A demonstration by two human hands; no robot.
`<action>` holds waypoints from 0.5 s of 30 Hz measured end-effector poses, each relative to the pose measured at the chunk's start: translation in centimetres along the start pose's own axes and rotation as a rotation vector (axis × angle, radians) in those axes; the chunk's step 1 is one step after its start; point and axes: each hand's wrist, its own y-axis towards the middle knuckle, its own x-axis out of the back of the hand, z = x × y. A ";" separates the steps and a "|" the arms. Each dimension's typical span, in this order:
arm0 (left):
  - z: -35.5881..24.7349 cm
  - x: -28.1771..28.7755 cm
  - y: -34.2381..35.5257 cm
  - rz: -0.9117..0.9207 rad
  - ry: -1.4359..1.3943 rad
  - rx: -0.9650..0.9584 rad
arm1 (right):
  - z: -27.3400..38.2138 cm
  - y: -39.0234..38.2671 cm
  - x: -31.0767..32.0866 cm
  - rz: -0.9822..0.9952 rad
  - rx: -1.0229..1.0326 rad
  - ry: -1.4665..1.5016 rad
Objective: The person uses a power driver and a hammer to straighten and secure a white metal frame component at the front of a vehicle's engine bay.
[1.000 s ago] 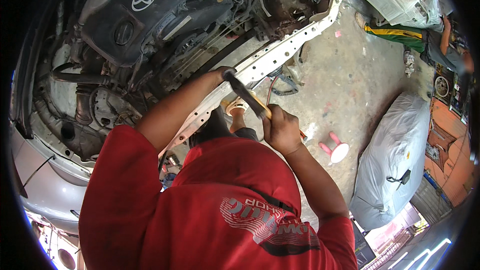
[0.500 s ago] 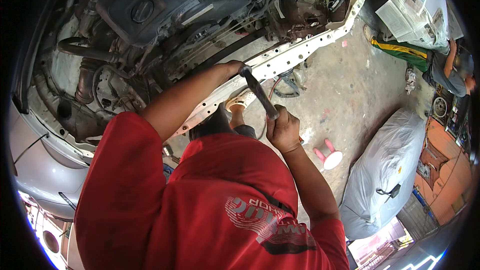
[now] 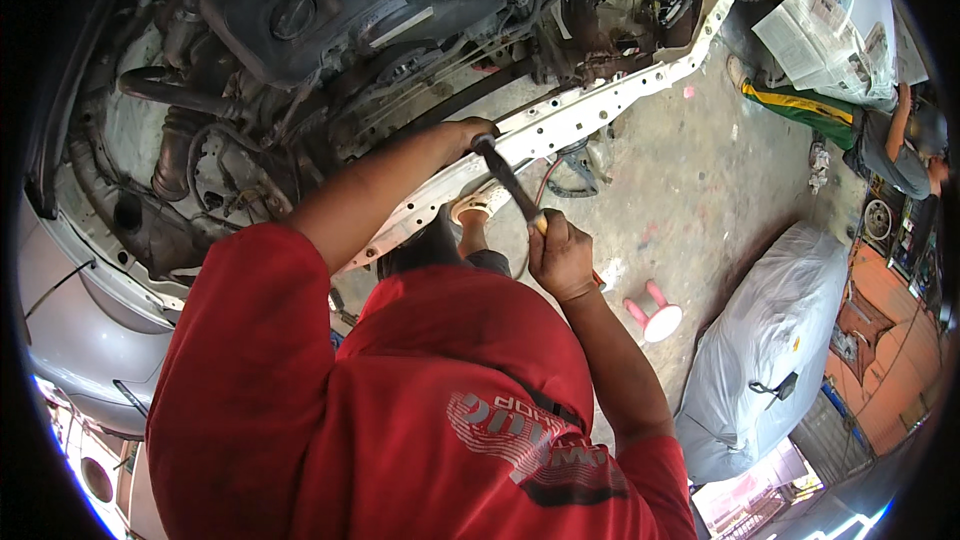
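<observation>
My right hand (image 3: 563,258) is wrapped around a dark, long-handled tool with a rounded head (image 3: 510,178). A yellowish part shows just above my fist, and an orange bit sticks out below it. The tool's exact kind is unclear. Its head end lies beside my left hand (image 3: 468,132), which is closed at the upper edge of the white metal crossmember (image 3: 570,118) of a car's front. Whatever those fingers hold is hidden. Behind the crossmember lies the engine bay, with a black engine cover (image 3: 290,15).
On the concrete floor are a pink stool with a white seat (image 3: 662,323) and a dark curved part (image 3: 572,175). A covered car (image 3: 765,360) stands at the right. Another person (image 3: 890,155) is near newspaper-masked bodywork (image 3: 825,35). A silver panel (image 3: 85,335) is at the left.
My right hand and the tool have shifted slightly to the left, and the yellowish part above my fist now shows. My left hand stays at the crossmember.
</observation>
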 end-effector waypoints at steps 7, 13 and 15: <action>-2.0 -0.6 -0.5 0.172 -0.099 -0.090 | 0.2 0.9 0.6 -0.017 -0.075 0.029; -3.2 -1.6 -1.2 0.230 -0.084 -0.123 | 0.0 1.1 1.5 0.053 -0.171 -0.057; -3.6 -1.4 -1.0 0.236 -0.075 -0.121 | 0.0 0.9 1.3 -0.040 -0.117 0.004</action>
